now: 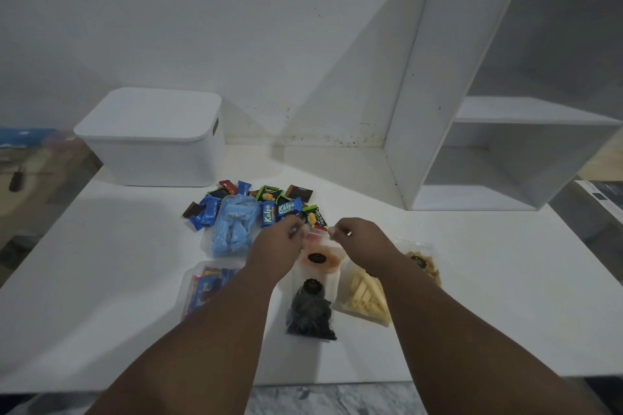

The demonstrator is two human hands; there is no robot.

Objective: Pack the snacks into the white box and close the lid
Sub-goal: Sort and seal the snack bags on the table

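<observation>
Table (101, 280): white and broad; we see everything else resting on it.
Shelf unit (505, 152): white open compartments at the far right of the table, against the wall.
White box (158, 158): far left corner, well apart from both hands, with its lid (151, 114) on.
Loose snacks (269, 199): a heap of small wrapped packets, blue, green, brown and red, just in front of the box.
Blue bag (232, 229): a clear pouch of blue packets, touching the near edge of the heap.
Red-and-blue bag (202, 286): lies nearer to us, partly under the left forearm.
Yellow sticks bag (365, 293): beside the right forearm.
Black snack bag (312, 313): between the forearms, nearest to us.
Orange bag (320, 258): a clear pouch just beyond the black one, between the hands.
Brown snack bag (426, 266): mostly hidden behind the right wrist.
Left hand (273, 246): we see its fingers curled, pinching the orange bag's top edge.
Right hand (360, 239): pinches the same edge from the other side.
</observation>
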